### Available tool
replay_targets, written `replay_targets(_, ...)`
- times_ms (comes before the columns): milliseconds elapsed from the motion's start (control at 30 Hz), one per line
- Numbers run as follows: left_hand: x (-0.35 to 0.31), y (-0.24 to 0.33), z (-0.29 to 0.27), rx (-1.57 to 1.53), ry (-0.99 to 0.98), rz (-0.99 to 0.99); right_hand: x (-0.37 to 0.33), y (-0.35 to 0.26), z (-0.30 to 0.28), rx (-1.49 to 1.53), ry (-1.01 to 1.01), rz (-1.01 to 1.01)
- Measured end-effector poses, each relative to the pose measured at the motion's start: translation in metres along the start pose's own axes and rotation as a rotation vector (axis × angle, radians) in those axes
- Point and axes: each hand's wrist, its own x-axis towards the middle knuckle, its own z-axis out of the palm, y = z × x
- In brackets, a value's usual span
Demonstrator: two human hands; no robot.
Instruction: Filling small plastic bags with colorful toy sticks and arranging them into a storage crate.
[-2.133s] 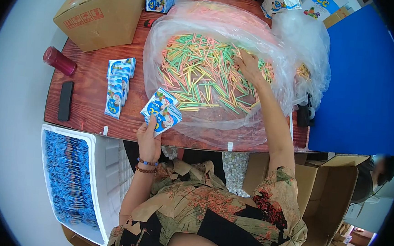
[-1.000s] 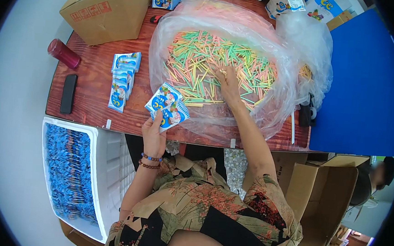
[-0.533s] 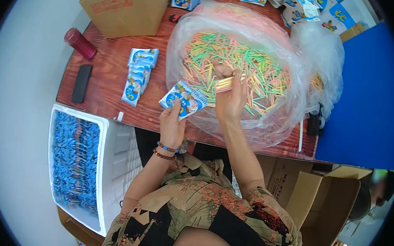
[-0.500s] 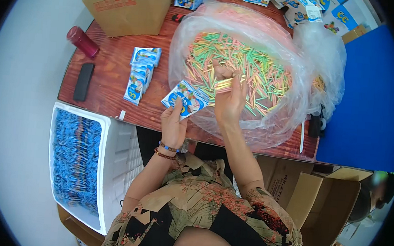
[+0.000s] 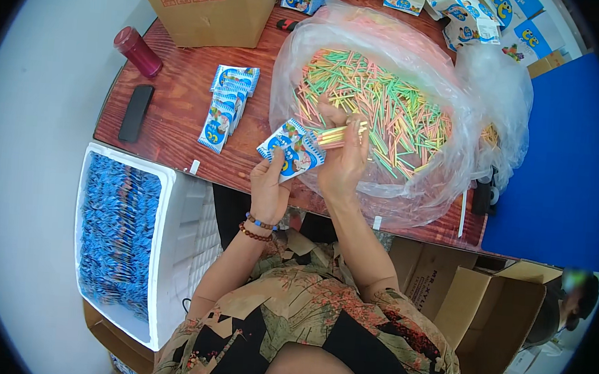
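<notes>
L hand (image 5: 269, 190) pinches packets (image 5: 300, 158); R hand (image 5: 342, 170), just R of it, grips sticks (image 5: 332, 138), ends by packets. Loose R grip cd drop sticks; hard squeeze cd snap 'em.

Bright, fairly even light, source out of frame; shadows were soft. Whitish glare streaked the crumpled clear plastic bag (image 5: 409, 207). Open brown cardboard box (image 5: 505, 319) at lower right was darker inside. Thin pastel pink, yellow and green sticks (image 5: 372, 98) came out reasonably sharp. Strong fisheye: red-brown wood-grain worktop (image 5: 177, 105) edges bowed, corners went black. Person (image 5: 549, 316) at far right had a blurred head.
</notes>
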Motion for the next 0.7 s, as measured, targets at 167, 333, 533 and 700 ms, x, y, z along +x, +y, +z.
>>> replay_targets(167,0.000,-0.002,0.000,-0.003,0.012,0.008,-0.011,0.003,0.005,-0.066,0.111,0.141)
replay_targets(333,0.002,-0.007,-0.003,0.015,0.035,0.029,-0.022,0.009,0.001,-0.104,0.108,0.183)
replay_targets(533,0.006,-0.005,-0.010,-0.057,-0.036,0.054,-0.023,0.006,-0.002,-0.330,-0.081,0.173)
replay_targets(700,0.012,-0.001,-0.015,-0.187,-0.086,-0.024,-0.018,-0.003,-0.012,-0.741,-0.376,0.178)
